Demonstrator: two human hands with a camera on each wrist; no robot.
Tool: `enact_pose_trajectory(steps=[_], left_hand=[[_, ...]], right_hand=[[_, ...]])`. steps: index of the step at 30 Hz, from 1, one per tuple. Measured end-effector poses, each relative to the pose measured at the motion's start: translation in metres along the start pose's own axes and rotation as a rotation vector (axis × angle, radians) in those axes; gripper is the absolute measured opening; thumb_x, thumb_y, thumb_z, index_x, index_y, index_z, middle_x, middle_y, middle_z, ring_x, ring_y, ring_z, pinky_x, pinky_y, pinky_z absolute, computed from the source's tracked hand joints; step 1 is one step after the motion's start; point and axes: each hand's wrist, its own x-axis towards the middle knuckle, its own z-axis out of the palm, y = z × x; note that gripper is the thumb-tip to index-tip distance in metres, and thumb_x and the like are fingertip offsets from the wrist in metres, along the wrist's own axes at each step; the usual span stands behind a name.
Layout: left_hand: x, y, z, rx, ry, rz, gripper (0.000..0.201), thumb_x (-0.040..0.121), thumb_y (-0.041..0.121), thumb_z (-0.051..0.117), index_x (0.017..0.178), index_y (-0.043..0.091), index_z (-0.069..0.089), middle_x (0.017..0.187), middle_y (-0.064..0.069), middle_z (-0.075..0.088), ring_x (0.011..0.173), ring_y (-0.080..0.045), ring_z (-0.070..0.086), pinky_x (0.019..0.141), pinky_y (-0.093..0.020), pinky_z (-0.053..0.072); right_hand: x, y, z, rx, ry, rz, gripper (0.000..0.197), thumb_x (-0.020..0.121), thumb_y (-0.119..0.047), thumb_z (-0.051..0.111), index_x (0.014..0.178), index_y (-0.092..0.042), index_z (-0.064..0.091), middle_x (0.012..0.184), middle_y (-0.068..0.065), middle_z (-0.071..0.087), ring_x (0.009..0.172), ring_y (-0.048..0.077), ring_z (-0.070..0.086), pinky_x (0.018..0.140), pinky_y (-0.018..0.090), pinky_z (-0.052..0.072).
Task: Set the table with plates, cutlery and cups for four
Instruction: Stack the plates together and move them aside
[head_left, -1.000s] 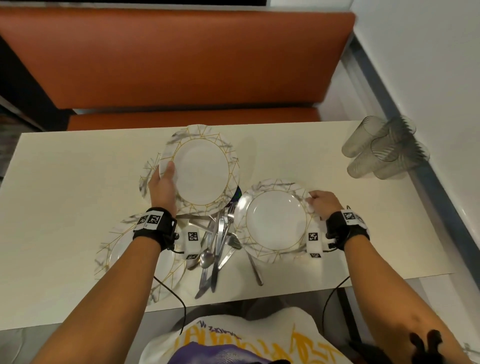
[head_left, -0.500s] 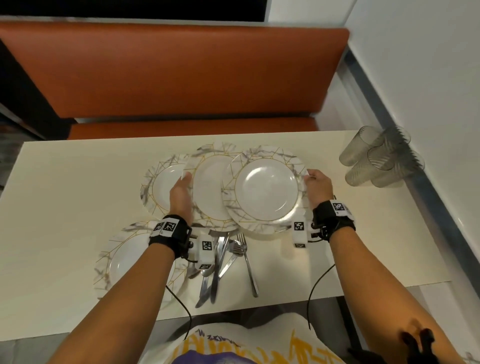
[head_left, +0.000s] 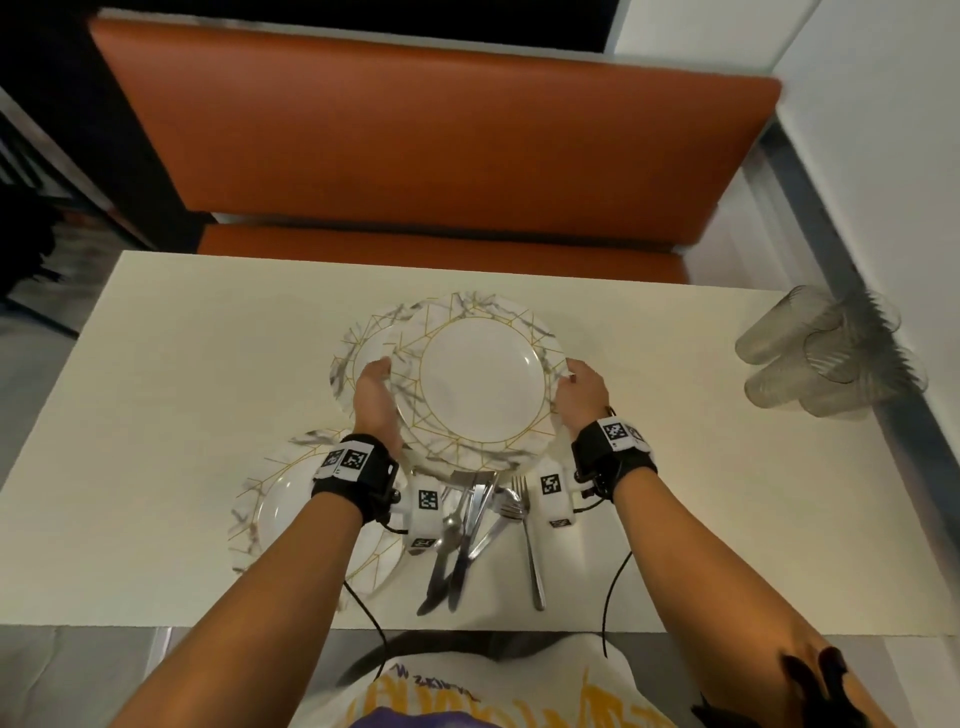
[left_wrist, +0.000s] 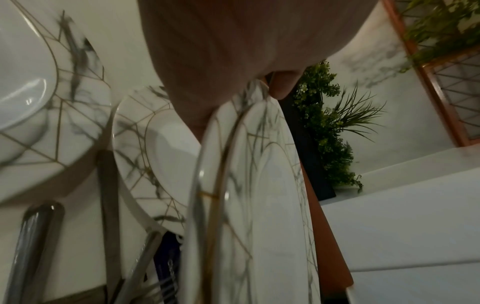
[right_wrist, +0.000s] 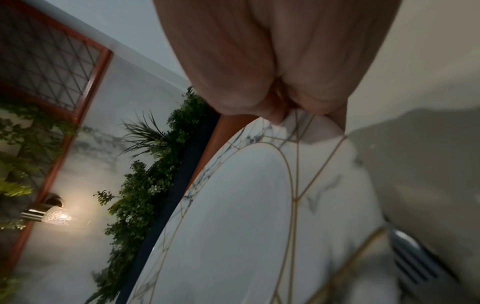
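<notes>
Two white marble-patterned plates with gold lines are held together above the table's middle. The top plate (head_left: 483, 387) lies over the lower plate (head_left: 410, 410), which shows at its left. My left hand (head_left: 376, 395) grips the lower plate's left rim; in the left wrist view both plates (left_wrist: 233, 205) appear edge-on under my thumb (left_wrist: 283, 86). My right hand (head_left: 579, 389) pinches the top plate's (right_wrist: 246, 205) right rim. A third plate (head_left: 350, 353) lies on the table behind them, a fourth plate (head_left: 270, 512) under my left forearm. Cutlery (head_left: 467, 525) is piled near the front edge.
Several clear ribbed cups (head_left: 831, 358) lie clustered at the table's right edge by the wall. An orange bench (head_left: 415, 130) stands behind the cream table (head_left: 156, 364). One fork (head_left: 530, 545) lies apart, right of the cutlery pile.
My right hand has carried its plate left and away from me until it sits over the plate in my left hand. My left hand moved right with its plate.
</notes>
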Motion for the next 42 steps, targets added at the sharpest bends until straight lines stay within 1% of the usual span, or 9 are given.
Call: enact_pose_trajectory(steps=[3,6,11,17,24,29,33,37,42], left_hand=[[0.007,0.008,-0.020,-0.065,-0.034,0.033,0.078,0.082,0.058,0.068,0.150,0.026,0.049,0.157,-0.003,0.047,0.149,-0.033,0.038,0.118,-0.063,0.030],[0.013,0.020,-0.044,-0.081,-0.020,0.073,0.083,0.073,0.043,0.081,0.149,0.033,0.048,0.148,0.007,0.055,0.143,-0.026,0.044,0.117,-0.061,0.030],[0.020,0.035,-0.084,-0.044,0.118,0.102,0.104,0.067,0.045,0.089,0.155,0.040,0.034,0.153,0.001,0.054,0.139,-0.031,0.052,0.110,-0.062,0.042],[0.038,0.053,-0.131,0.012,0.325,0.265,0.085,0.091,0.026,0.074,0.162,0.024,0.027,0.164,-0.004,0.038,0.147,-0.026,0.041,0.119,-0.051,0.037],[0.050,0.067,-0.159,-0.029,0.424,0.311,0.082,0.095,0.021,0.072,0.162,0.023,0.026,0.165,-0.004,0.036,0.147,-0.023,0.039,0.118,-0.045,0.037],[0.055,0.070,-0.165,-0.063,0.445,0.296,0.082,0.093,0.024,0.074,0.161,0.027,0.028,0.164,-0.002,0.037,0.148,-0.023,0.039,0.120,-0.051,0.035],[0.057,0.073,-0.162,-0.067,0.449,0.325,0.081,0.093,0.023,0.073,0.161,0.023,0.029,0.161,-0.002,0.041,0.145,-0.021,0.043,0.119,-0.047,0.038],[0.055,0.077,-0.154,-0.063,0.436,0.368,0.070,0.097,0.017,0.069,0.159,0.020,0.036,0.142,0.010,0.050,0.133,-0.013,0.049,0.115,-0.035,0.038],[0.054,0.071,-0.145,-0.015,0.369,0.363,0.072,0.080,0.040,0.076,0.147,0.030,0.052,0.149,0.003,0.058,0.136,-0.020,0.056,0.113,-0.047,0.046]], right_hand=[[0.002,-0.015,0.024,0.031,-0.044,-0.007,0.043,0.100,-0.011,0.044,0.141,-0.014,0.055,0.142,0.009,0.057,0.130,0.032,0.054,0.110,0.041,0.045],[0.002,-0.035,0.053,0.082,-0.061,-0.009,0.043,0.100,-0.013,0.047,0.141,-0.017,0.056,0.140,0.007,0.059,0.125,0.031,0.059,0.105,0.039,0.050],[0.005,-0.062,0.099,0.005,-0.238,-0.166,0.025,0.098,-0.028,0.053,0.113,-0.020,0.070,0.097,-0.004,0.058,0.089,0.019,0.063,0.072,0.027,0.053],[0.022,-0.074,0.126,-0.304,-0.219,-0.182,0.040,0.099,-0.032,0.052,0.137,-0.021,0.057,0.141,0.007,0.057,0.129,0.029,0.053,0.111,0.038,0.040],[0.034,-0.062,0.134,-0.415,-0.101,0.057,0.063,0.090,-0.029,0.065,0.144,-0.012,0.037,0.144,0.014,0.037,0.131,0.037,0.040,0.104,0.045,0.040],[0.040,-0.060,0.135,-0.297,-0.128,0.150,0.058,0.088,-0.010,0.063,0.142,-0.004,0.041,0.142,0.020,0.050,0.124,0.038,0.055,0.099,0.039,0.050],[0.047,-0.064,0.120,-0.315,-0.133,0.077,0.026,0.097,-0.007,0.051,0.116,-0.002,0.067,0.122,0.018,0.068,0.109,0.035,0.065,0.083,0.031,0.049],[0.056,-0.078,0.085,-0.116,-0.008,0.038,0.033,0.099,-0.008,0.046,0.124,-0.007,0.066,0.130,0.015,0.065,0.117,0.034,0.061,0.094,0.034,0.048],[0.066,-0.092,0.040,-0.085,0.188,-0.142,0.029,0.101,-0.015,0.047,0.122,-0.012,0.067,0.126,0.011,0.066,0.116,0.032,0.059,0.091,0.030,0.044]])
